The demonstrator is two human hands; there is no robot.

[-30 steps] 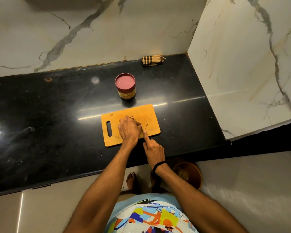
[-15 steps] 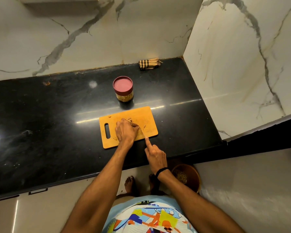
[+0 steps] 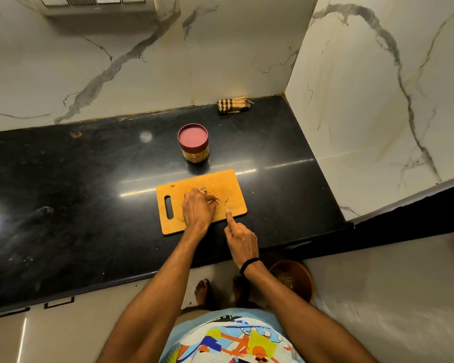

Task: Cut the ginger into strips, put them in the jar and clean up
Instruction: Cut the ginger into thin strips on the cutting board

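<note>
A person stands at a polished black stone counter (image 3: 63, 205), midway through slicing ginger on an orange rectangular plastic cutting board (image 3: 228, 184) with a slot handle at its left end. The left hand (image 3: 197, 209) lies curled over the pale brown ginger pieces (image 3: 203, 190) near the board's middle, fingers bent down to pin them; only a few slivers show past the knuckles. The right hand (image 3: 240, 239) is closed around the handle of a thin knife (image 3: 222, 203), index finger stretched along its back, the blade angled toward the left fingertips. The cutting looks under way rather than finished: some strips lie on the board, though how much remains whole is hidden under the left hand. Just behind the board stands a small clear round jar with a dark red lid (image 3: 193, 142), the lid on and yellowish contents showing through its wall. Nothing from the board appears to be heading there yet. Filling the jar and the clean-up seem left to do. A folded checked cloth (image 3: 232, 105) waits at the back wall, and a round brown bin (image 3: 295, 280) sits on the floor beside the person's bare feet.
</note>
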